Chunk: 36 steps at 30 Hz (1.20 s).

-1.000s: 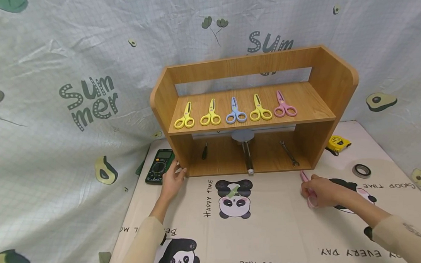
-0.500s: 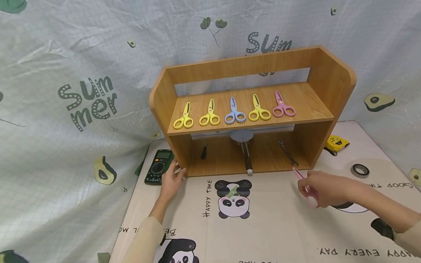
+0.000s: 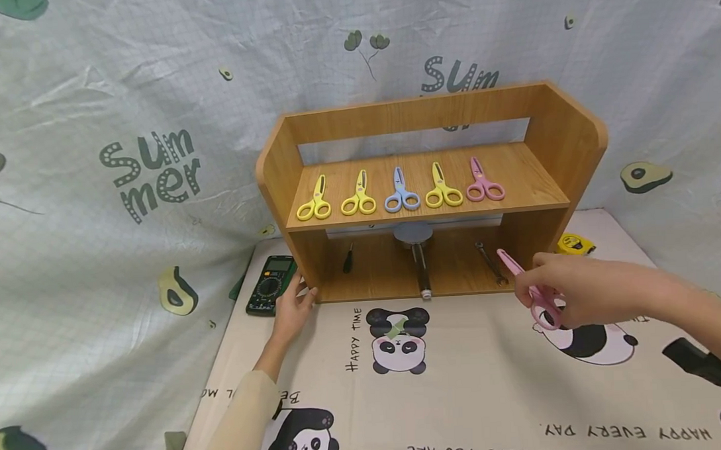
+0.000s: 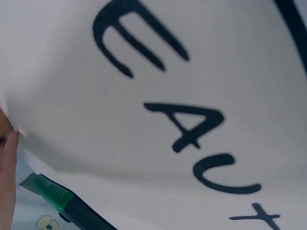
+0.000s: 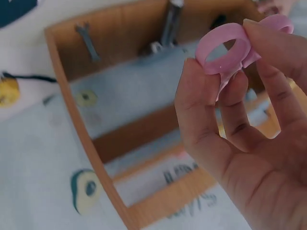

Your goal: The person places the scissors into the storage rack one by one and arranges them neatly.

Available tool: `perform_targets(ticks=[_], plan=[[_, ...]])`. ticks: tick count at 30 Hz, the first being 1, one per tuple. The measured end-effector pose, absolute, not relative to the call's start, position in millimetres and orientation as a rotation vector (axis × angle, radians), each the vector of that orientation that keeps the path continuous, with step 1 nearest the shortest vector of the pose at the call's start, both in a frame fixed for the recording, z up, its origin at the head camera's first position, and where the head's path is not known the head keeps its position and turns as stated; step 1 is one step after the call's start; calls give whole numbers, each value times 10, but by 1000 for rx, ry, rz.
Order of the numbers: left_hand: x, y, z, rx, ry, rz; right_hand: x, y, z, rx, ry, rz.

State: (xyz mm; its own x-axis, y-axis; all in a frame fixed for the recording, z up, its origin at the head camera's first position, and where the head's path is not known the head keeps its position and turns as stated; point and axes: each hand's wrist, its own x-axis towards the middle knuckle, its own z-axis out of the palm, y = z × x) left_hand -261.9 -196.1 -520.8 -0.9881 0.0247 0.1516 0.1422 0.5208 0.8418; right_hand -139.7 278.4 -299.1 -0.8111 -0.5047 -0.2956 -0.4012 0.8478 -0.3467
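Before the wooden shelf (image 3: 549,172), right hand (image 3: 568,290) pinching pink loop-handled scissors (image 3: 532,292), left hand (image 3: 292,313) flat, relaxed

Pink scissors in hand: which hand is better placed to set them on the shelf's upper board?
Right, probably. The right hand grips the pink scissors near the wooden shelf's right end; the left hand rests at its lower left corner.

Five scissors (image 3: 400,192) lie on the shelf (image 3: 532,179); multimeter (image 3: 271,284) left, tape measure (image 3: 572,244) right
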Motion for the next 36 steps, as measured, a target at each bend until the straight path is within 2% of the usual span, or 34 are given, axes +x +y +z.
perform_targets(ticks=[11,18,28,36], plan=[[-2639,-1970,-5224,-185,-2582,-1492,-1655,2811,-2411,-824,2817,-235],[-2627,-1977,-5219,-185,-2576,-1485,-1997,2782,-2053,-713,2803,-207],[-2636,-1999,-5261,-183,-2549,-1477,-2477,2717,-1785,-590,2761,-149],[-2645,-1989,-5250,-196,-2551,-1472,-2805,2679,-1724,-513,2681,-166]])
